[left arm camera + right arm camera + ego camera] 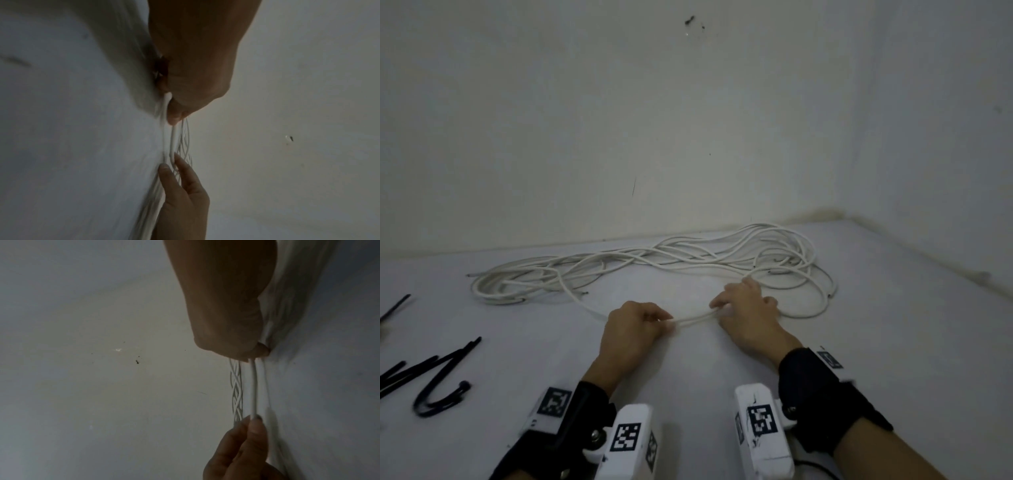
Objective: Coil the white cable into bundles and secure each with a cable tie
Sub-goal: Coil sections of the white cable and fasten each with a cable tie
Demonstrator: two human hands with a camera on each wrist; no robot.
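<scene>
Your left hand [631, 330] and right hand [744, 308] sit close together low on the pale, matte bench [688, 373], each pinching the same doubled stretch of white cable [693, 319] between thumb and curled fingers. The short span between them runs nearly straight, two smooth round strands side by side. Behind your hands the rest of the cable [654, 263] sprawls in long, loose, overlapping loops against the foot of the plain off-white wall [688, 120]. In the left wrist view the strands [172, 138] pass from your thumb tip to the other hand's fingertips [164, 168]; that picture is soft, so the exact count of strands is hard to tell. Black cable ties [438, 380], thin and bent into hooks, lie at the bench's left edge, well apart from the cable.
</scene>
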